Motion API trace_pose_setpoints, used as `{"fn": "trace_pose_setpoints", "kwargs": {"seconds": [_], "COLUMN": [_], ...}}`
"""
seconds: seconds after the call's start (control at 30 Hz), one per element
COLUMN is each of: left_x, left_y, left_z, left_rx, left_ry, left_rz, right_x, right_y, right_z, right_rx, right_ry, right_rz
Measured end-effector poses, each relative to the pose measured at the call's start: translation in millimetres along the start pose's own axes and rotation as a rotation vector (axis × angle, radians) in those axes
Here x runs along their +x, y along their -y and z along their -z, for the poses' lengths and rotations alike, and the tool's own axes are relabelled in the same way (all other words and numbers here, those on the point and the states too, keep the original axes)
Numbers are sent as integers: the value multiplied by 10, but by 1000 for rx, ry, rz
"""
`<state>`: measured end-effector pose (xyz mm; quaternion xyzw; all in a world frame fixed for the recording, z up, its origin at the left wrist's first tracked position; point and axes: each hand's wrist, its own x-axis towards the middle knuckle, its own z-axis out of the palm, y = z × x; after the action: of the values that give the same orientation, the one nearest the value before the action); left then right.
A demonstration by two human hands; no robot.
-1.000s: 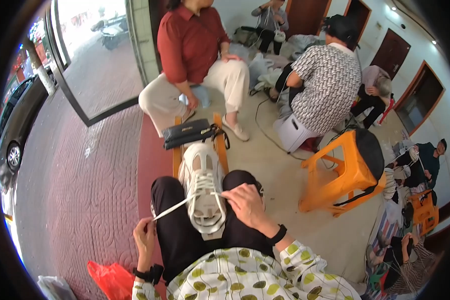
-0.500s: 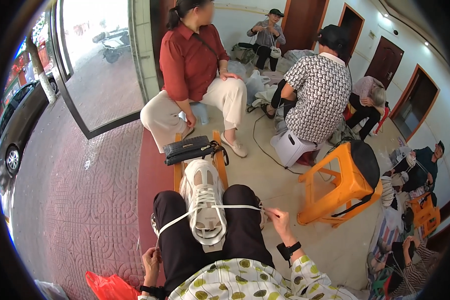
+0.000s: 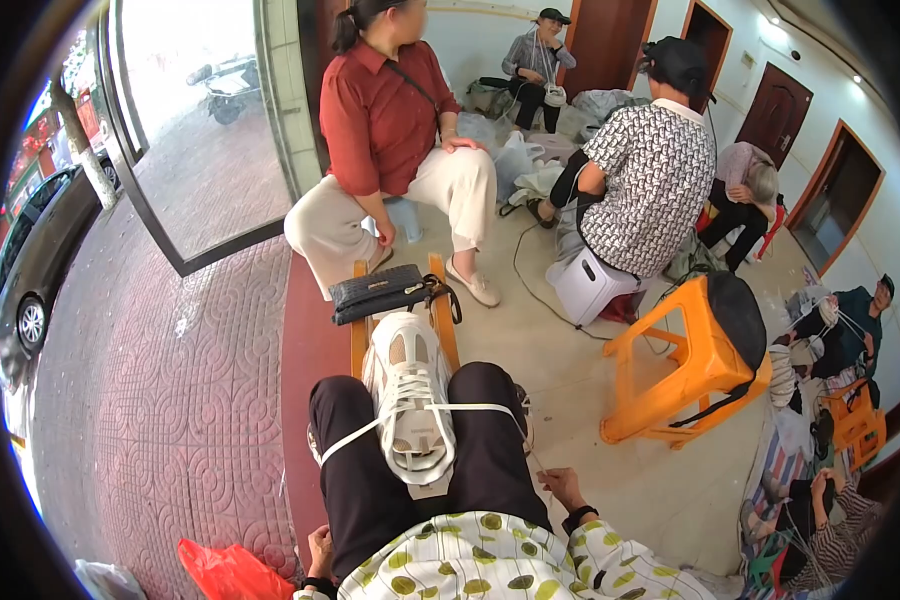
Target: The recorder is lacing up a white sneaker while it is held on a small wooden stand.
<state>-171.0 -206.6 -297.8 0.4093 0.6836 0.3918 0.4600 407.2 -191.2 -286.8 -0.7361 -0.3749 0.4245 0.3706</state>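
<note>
A beige and white sneaker (image 3: 410, 400) rests between my knees, its toe toward the far side and its tongue facing me. White shoelaces (image 3: 480, 407) run out from its upper eyelets to both sides, stretched across my dark trousers. My right hand (image 3: 567, 487) is closed, pinching the right lace end beside my right thigh. Low by my left thigh is my left hand (image 3: 320, 550), its fingers curled. The left lace is taut over my left knee and drops out of sight toward that hand, whose fingertips are partly hidden by the leg.
Beyond the shoe, a black purse (image 3: 380, 293) lies on a wooden frame (image 3: 440, 325). An orange stool (image 3: 670, 370) stands to the right. A seated person in red (image 3: 385, 120) is in front; others sit farther back. A red plastic bag (image 3: 232, 572) lies at lower left.
Both my hands have moved down and back toward my body, drawing the laces over my legs. The right hand has also lowered beside the thigh. The sneaker stays between my knees.
</note>
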Motion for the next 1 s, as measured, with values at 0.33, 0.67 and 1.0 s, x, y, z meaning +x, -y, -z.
{"fn": "trace_pose_setpoints", "kwargs": {"seconds": [0.33,0.67,1.0], "left_x": [-475,-478,-201], "left_y": [85,959,515], "left_z": [87,188,169], "left_rx": [-64,206,160], "left_ry": [87,64,65], "left_rz": [38,-247,-261], "right_x": [-339,-491,-735], "right_y": [-108,-580,-603], "right_z": [171,358,331], "right_rx": [97,-105,-288], "right_ry": [-4,33,285], "right_rz": [-227,-370,-448]}}
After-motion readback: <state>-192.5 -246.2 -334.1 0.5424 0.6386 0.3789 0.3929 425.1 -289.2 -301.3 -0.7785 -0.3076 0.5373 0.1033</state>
